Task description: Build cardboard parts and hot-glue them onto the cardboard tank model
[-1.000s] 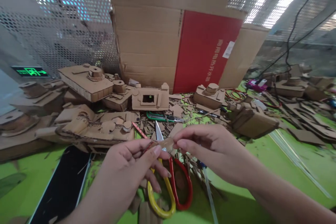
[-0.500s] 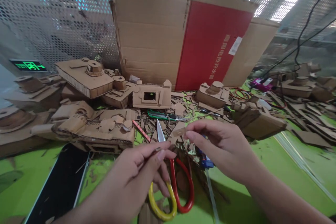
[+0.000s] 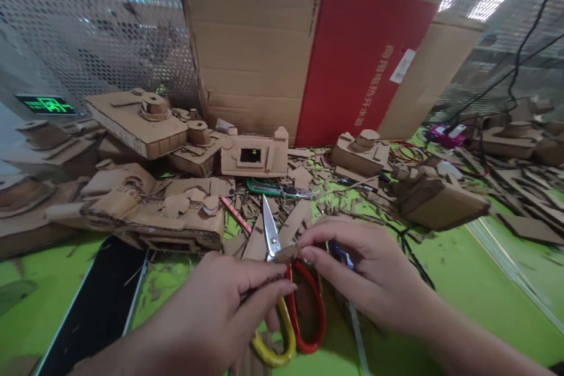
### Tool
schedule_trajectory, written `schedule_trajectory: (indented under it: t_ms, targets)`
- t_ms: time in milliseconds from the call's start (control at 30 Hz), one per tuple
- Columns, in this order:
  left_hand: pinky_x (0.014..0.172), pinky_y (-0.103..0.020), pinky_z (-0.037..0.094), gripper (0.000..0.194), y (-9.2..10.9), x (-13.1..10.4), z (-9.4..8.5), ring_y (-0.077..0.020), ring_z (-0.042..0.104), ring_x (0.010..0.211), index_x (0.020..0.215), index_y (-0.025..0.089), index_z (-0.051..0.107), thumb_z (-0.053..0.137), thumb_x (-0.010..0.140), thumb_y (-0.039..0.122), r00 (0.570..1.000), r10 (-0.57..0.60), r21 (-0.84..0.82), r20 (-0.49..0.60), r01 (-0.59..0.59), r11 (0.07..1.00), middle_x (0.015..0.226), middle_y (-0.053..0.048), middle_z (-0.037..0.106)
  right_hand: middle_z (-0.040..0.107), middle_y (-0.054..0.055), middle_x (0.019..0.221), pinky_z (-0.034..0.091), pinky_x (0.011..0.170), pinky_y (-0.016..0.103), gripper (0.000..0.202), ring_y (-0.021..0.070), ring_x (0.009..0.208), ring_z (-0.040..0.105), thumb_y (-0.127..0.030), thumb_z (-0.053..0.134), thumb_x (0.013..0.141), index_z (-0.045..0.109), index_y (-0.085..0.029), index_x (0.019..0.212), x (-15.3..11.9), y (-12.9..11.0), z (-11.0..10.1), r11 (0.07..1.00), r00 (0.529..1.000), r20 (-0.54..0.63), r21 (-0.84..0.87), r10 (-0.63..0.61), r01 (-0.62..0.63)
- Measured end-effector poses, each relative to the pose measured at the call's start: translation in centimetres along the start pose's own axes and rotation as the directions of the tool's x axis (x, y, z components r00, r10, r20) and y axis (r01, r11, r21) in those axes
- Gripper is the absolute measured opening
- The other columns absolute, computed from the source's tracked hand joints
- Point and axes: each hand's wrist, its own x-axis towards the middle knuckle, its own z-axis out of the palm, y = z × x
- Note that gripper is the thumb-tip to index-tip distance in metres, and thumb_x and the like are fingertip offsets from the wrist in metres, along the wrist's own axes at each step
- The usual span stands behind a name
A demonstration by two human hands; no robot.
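Observation:
My right hand pinches a small cardboard strip between thumb and forefinger. My left hand is closed beside it, thumb against forefinger, on a small cardboard piece that the fingers mostly cover. The two hands almost meet over a pair of scissors with one red and one yellow handle, lying blades away from me. Behind my right hand is a blue tool, largely hidden, and a clear glue stick sticks out below it.
Cardboard tank-like models crowd the left and back. A green utility knife lies among scraps. At left is a dark flat panel; at right, clear sticks and another model. A big cardboard box stands behind.
My right hand has moved slightly left and down, bringing its strip close to my left fingers. My left hand has turned and lowered a little. The view has shifted slightly.

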Motion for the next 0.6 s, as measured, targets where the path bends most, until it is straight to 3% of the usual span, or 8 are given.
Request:
schedule_trajectory:
  t_ms: [133, 200, 267, 367, 467, 600]
  targets:
    - [0.038, -0.017, 0.038, 0.041, -0.18, -0.11, 0.11, -0.0130, 0.055, 0.032, 0.066, 0.023, 0.077, 0.065, 0.099, 0.044, 0.999, 0.001, 0.037, -0.036, 0.000, 0.999, 0.037, 0.007, 0.050, 0.080, 0.001, 0.092, 0.056, 0.078, 0.027, 0.014, 0.0151, 0.082, 0.073, -0.016, 0.065, 0.105, 0.076, -0.024, 0.104, -0.06, -0.05, 0.13, 0.995, 0.994, 0.038, 0.000, -0.100, 0.100]
    - [0.039, -0.018, 0.040, 0.039, -0.25, -0.05, 0.12, -0.0133, 0.056, 0.032, 0.067, 0.023, 0.077, 0.067, 0.097, 0.045, 0.999, -0.022, 0.021, -0.045, 0.023, 1.000, 0.037, 0.007, 0.053, 0.080, 0.002, 0.093, 0.057, 0.079, 0.028, 0.015, 0.0162, 0.084, 0.073, -0.015, 0.065, 0.105, 0.076, -0.025, 0.107, -0.09, -0.03, 0.13, 0.991, 0.990, 0.050, 0.008, -0.133, 0.133]
    - [0.040, -0.019, 0.043, 0.037, -0.33, 0.07, 0.08, -0.0129, 0.058, 0.034, 0.073, 0.022, 0.079, 0.066, 0.098, 0.046, 0.999, -0.027, -0.014, -0.033, 0.027, 1.000, 0.049, 0.003, 0.067, 0.080, 0.002, 0.094, 0.057, 0.080, 0.028, 0.016, 0.0161, 0.085, 0.073, -0.015, 0.065, 0.104, 0.077, -0.025, 0.109, -0.14, 0.03, 0.08, 0.988, 0.987, 0.060, 0.022, -0.151, 0.150]
    - [0.043, -0.019, 0.048, 0.029, -0.41, 0.27, -0.08, -0.0121, 0.064, 0.039, 0.105, 0.024, 0.084, 0.065, 0.100, 0.046, 1.000, 0.000, -0.057, -0.003, 0.000, 0.998, 0.077, -0.002, 0.084, 0.079, 0.001, 0.096, 0.056, 0.081, 0.025, 0.014, 0.0142, 0.087, 0.073, -0.015, 0.066, 0.105, 0.077, -0.024, 0.108, -0.21, 0.12, -0.06, 0.990, 0.988, 0.079, 0.047, -0.134, 0.130]
    - [0.045, -0.020, 0.050, 0.051, -0.29, 0.28, -0.20, -0.0146, 0.068, 0.043, 0.145, 0.025, 0.067, 0.068, 0.100, 0.048, 0.999, -0.030, -0.092, 0.026, 0.033, 0.995, 0.080, -0.003, 0.087, 0.078, -0.001, 0.095, 0.054, 0.082, 0.024, 0.012, 0.0130, 0.087, 0.072, -0.018, 0.066, 0.106, 0.076, -0.025, 0.105, -0.13, 0.08, -0.19, 0.996, 0.992, 0.116, 0.066, -0.059, 0.052]
    - [0.046, -0.021, 0.051, 0.068, -0.05, -0.06, -0.10, -0.0167, 0.070, 0.046, 0.157, 0.022, 0.051, 0.070, 0.098, 0.050, 0.995, -0.092, -0.145, 0.039, 0.097, 0.985, 0.081, -0.004, 0.088, 0.077, -0.003, 0.090, 0.053, 0.080, 0.023, 0.013, 0.0125, 0.083, 0.071, -0.019, 0.066, 0.106, 0.075, -0.025, 0.098, 0.06, -0.20, -0.10, 0.994, 0.989, 0.146, 0.099, 0.035, -0.050]
